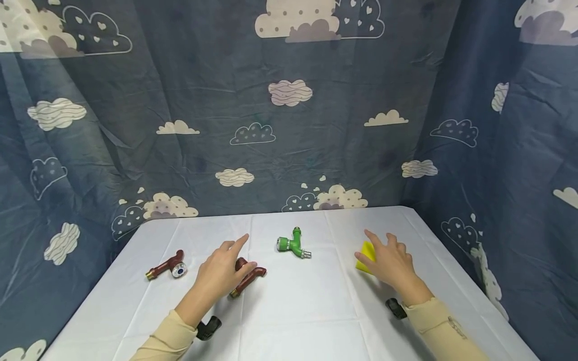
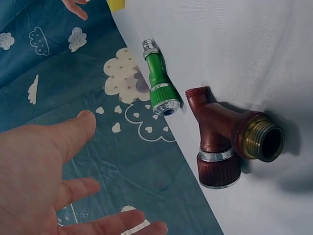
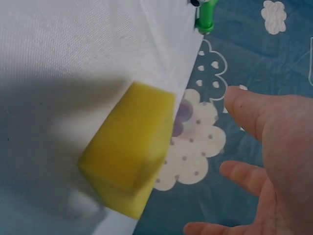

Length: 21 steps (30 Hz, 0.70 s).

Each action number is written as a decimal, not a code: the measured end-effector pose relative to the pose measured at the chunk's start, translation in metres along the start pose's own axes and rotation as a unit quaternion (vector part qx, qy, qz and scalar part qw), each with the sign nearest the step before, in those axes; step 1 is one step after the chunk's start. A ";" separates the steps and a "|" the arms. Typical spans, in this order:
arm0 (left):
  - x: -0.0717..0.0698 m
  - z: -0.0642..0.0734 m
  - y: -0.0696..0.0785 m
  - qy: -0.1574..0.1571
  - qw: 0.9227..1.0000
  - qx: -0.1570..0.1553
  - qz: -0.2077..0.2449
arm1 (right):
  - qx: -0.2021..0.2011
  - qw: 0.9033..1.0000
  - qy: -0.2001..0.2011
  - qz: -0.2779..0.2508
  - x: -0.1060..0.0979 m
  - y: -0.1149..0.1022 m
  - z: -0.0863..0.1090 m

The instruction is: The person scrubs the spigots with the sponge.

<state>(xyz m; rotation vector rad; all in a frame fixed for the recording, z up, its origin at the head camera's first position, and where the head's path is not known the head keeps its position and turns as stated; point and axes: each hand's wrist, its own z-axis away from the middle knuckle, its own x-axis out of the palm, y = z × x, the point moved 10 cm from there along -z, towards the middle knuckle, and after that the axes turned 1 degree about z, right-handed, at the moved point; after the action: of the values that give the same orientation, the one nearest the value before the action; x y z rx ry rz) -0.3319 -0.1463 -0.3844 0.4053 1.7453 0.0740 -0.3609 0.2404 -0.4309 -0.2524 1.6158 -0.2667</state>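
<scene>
A dark red tap (image 1: 247, 282) with a brass threaded end lies on the white table, partly hidden in the head view by my left hand (image 1: 220, 271). That hand hovers over it with fingers spread, and the left wrist view shows a gap between hand and tap (image 2: 215, 132). On the right, my right hand (image 1: 392, 261) is held above a yellow sponge-like block (image 1: 367, 256). Its fingers are spread and hold nothing; the right wrist view shows the yellow block (image 3: 129, 147) apart from them.
A green tap (image 1: 293, 243) lies at the table's back middle. Another dark red tap (image 1: 168, 265) lies at the left. Dark cloth with cloud prints (image 1: 316, 150) hangs behind and beside the white table (image 1: 311, 321). Black wrist devices (image 1: 209, 328) sit under both sleeves.
</scene>
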 end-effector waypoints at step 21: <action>0.013 -0.010 -0.001 0.017 1.000 0.014 0.003 | 0.015 1.000 -0.024 0.000 0.021 0.005 -0.022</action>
<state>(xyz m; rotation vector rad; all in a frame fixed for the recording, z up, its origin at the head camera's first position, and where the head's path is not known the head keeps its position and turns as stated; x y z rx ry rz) -0.3434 -0.1412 -0.3945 0.4317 1.7807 0.0609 -0.3837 0.2387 -0.4511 -0.2344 1.5640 -0.2838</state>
